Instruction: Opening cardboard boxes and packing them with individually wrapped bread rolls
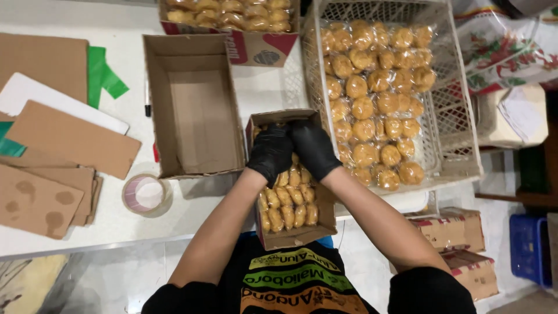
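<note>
Small cardboard box (293, 216) of wrapped golden pastries (289, 204), at the table edge. Left hand (271, 152) and right hand (314, 149) (both black-gloved) side by side, pressed down into its far end, fingers curled, perhaps on pastries; hold unclear. Right of the hands, white crate (451, 125); left, empty box (195, 107), then tape roll (145, 195).

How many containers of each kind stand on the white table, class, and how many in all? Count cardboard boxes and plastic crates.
Cardboard boxes: 3 (the empty box, the box of wrapped buns under both gloved hands, the filled box at the far edge)
Plastic crates: 1 (the white crate)
Total: 4
</note>
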